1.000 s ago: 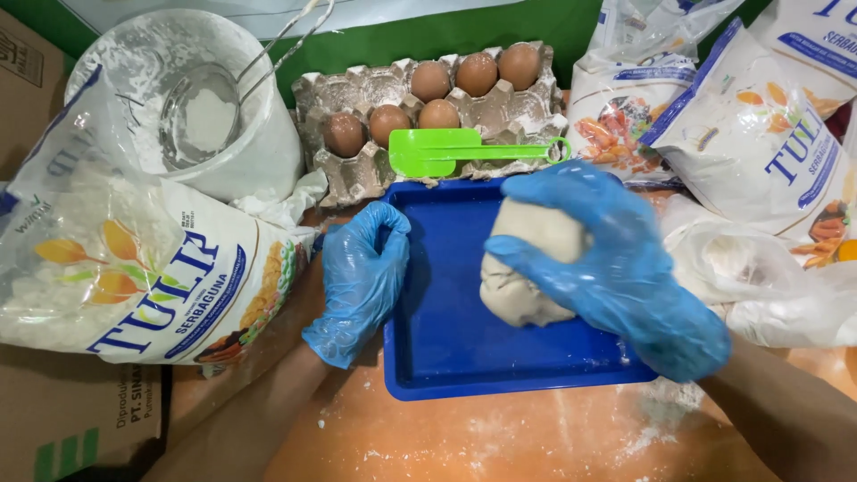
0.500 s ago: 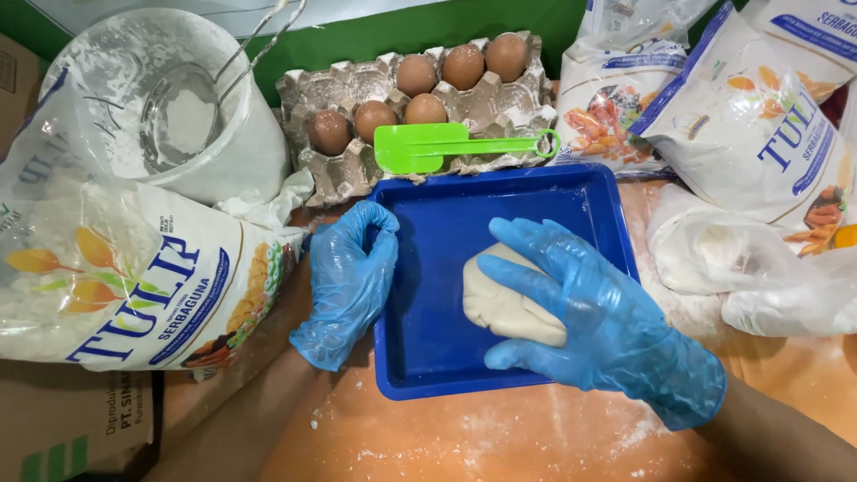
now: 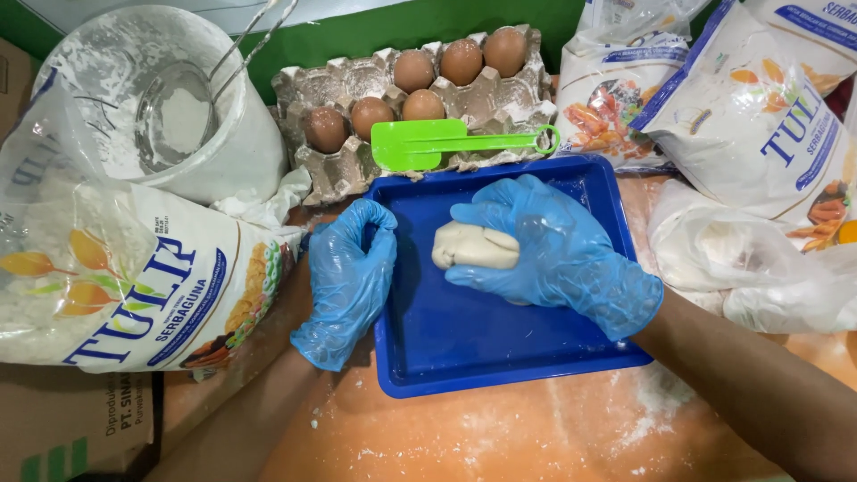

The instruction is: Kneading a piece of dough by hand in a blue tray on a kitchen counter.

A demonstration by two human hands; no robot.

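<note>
A pale lump of dough point(image 3: 473, 245) lies inside the blue tray point(image 3: 500, 357), toward its upper middle. The right hand point(image 3: 553, 245), in a blue glove, lies over the dough from the right, palm down, its grip curled around the lump with the fingers pressing on its top and far side; the forearm runs off to the lower right. The left hand point(image 3: 348, 277), also gloved in blue, is at the tray's left rim, fingers bent and the grip pinched on the edge, wrist angled down to the lower left.

Just beyond the tray a green plastic spatula point(image 3: 446, 143) rests across a grey egg carton point(image 3: 330, 89) that holds six brown eggs point(image 3: 461, 61), three in the back row and three in the front. To the left stand one open flour bag point(image 3: 116, 277) and one white bucket point(image 3: 134, 98) dusted with flour. To the right lie two more printed flour bags point(image 3: 759, 116) and a clear plastic bag point(image 3: 741, 259). The orange counter point(image 3: 536, 437) below the tray is sprinkled with flour.
</note>
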